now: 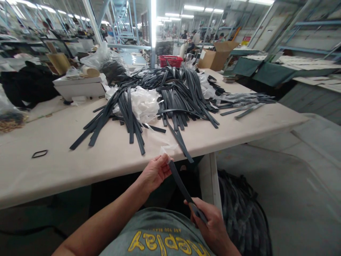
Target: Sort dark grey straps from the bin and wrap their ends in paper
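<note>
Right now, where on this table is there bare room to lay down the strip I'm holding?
The widest bare stretch of the table is the near left, around the small black loop, left of the strap pile. A narrower patch lies at the right front corner, below the grey strips. The centre and back are crowded with straps, plastic wrap and a white box.

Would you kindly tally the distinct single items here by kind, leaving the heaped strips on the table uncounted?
Dark strip held in both hands: 1
Red basket: 1
Open cardboard box: 1
White flat box: 1
Black oval ring: 1
Total: 5
</note>
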`<state>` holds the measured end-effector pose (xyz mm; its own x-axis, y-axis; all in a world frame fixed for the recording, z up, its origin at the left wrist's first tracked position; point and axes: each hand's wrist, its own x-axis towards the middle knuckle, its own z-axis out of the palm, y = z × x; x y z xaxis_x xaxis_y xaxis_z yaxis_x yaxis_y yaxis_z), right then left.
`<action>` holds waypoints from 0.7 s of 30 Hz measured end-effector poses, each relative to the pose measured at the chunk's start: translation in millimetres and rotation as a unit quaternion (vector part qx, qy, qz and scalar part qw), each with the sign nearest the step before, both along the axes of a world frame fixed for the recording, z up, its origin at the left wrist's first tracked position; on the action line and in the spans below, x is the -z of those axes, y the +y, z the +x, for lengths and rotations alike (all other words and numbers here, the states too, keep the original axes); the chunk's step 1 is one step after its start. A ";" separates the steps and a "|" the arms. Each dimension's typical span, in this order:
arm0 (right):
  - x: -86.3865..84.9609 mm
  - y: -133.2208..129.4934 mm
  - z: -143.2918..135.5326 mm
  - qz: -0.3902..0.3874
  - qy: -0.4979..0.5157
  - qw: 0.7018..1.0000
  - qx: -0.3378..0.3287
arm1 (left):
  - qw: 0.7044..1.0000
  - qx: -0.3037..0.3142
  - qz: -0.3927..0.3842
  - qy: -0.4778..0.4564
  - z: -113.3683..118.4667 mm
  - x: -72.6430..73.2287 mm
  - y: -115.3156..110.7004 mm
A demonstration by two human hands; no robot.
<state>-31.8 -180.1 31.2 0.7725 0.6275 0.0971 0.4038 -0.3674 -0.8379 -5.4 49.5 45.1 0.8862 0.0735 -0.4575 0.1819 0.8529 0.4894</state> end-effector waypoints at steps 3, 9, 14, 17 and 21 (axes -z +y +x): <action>5.1 2.5 -0.6 -0.008 0.005 1.000 -0.009 | 1.000 -0.001 0.019 -0.003 -1.7 2.6 0.1; 13.4 22.2 -0.3 -0.030 0.155 0.985 0.067 | 0.998 0.020 0.060 0.008 -15.3 14.2 -19.4; 12.2 21.7 1.4 0.002 0.264 0.963 0.061 | 0.994 0.059 0.085 0.022 -29.1 39.2 -44.7; 24.1 0.5 -10.2 -0.016 0.300 0.951 0.068 | 0.994 0.045 0.090 0.053 -34.9 55.7 -51.2; 35.6 -9.1 -22.0 -0.066 0.323 0.935 0.132 | 0.990 0.084 0.093 0.066 -46.5 69.4 -65.3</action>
